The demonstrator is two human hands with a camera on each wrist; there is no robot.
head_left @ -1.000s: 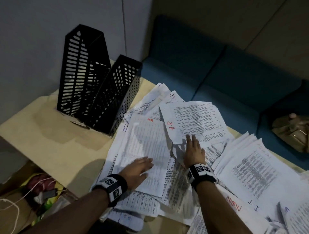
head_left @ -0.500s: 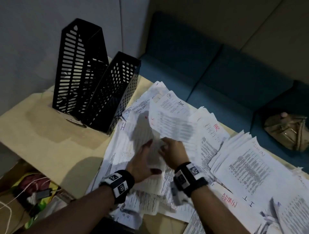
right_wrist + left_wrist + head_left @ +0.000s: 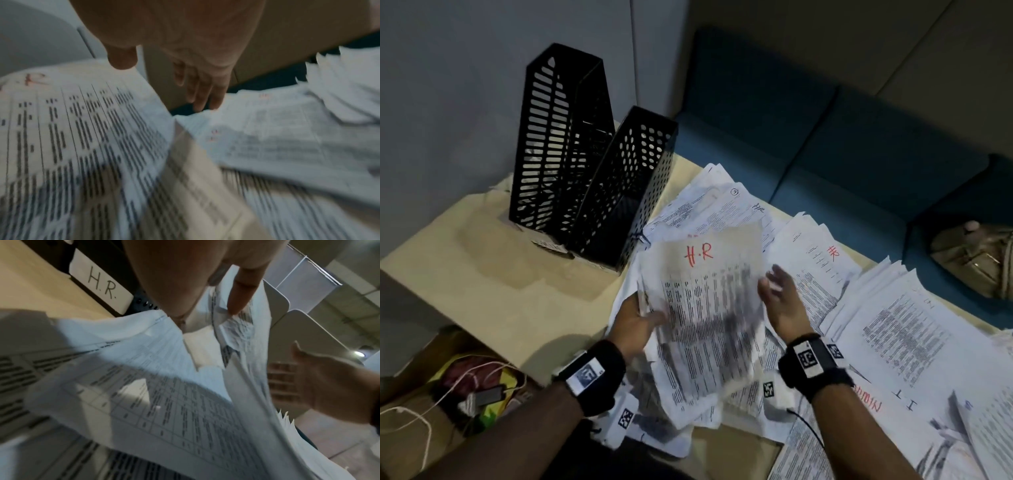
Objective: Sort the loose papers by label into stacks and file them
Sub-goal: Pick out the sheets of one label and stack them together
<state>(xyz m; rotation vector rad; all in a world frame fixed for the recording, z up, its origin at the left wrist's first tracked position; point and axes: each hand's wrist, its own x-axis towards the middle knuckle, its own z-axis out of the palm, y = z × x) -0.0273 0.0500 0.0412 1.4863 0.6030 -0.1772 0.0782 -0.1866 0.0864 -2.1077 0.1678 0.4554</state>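
The beige table (image 3: 482, 281) carries nearly everything: a wide spread of loose papers (image 3: 914, 329) across its right half, some marked in red or blue, and two black perforated file holders (image 3: 599, 178) standing at the back left, beside the teal sofa (image 3: 842, 137). In the left wrist view one holder wears a white tag reading H.R. (image 3: 100, 283).

The sheaf I care about is the HR-labelled batch (image 3: 709, 308), lifted off the pile and tilted up toward me, its red label at the top. My left hand (image 3: 640, 322) holds it at the left edge, thumb on the face and fingers (image 3: 242, 293) curled behind, so that hand is closed around the sheets. My right hand (image 3: 780, 298) hovers just beside the right edge with fingers straight and spread; it grips nothing.

To do this step well, I judge I should bring the right hand in to steady the free edge, square the sheets by tapping their lower edge on the table, and confirm each label matches before they go in the tagged holder. The batch looks floppy and fanned, so one-handed carrying risks shedding sheets back into the unsorted spread.

Both forearms reach forward from the bottom of the head view, wrists roughly level, palms turned inward toward the sheaf.
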